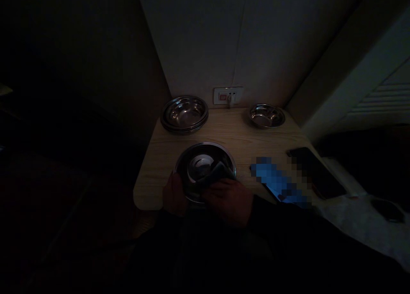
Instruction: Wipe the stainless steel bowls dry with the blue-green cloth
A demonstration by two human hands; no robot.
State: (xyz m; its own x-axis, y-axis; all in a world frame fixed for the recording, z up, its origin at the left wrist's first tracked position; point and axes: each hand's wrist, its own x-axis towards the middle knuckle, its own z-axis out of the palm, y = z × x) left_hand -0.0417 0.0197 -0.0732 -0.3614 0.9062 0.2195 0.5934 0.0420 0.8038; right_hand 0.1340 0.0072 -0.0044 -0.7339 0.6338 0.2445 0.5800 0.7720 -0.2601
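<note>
A shiny metal bowl [201, 164] sits at the front of the small wooden table, close to me. My left hand [174, 195] is closed on the bowl's left rim. In my right hand [229, 200] is a dark cloth [221, 171], pressed against the inside of the bowl at its lower right. The room is very dim, so the fingertips of both hands are hard to make out.
A stack of several metal bowls [185, 114] stands at the table's back left, and one smaller metal bowl [266, 116] at the back right. Two phones lie at the right, one lit [277, 181], one dark [317, 172]. A wall socket [228, 95] is behind.
</note>
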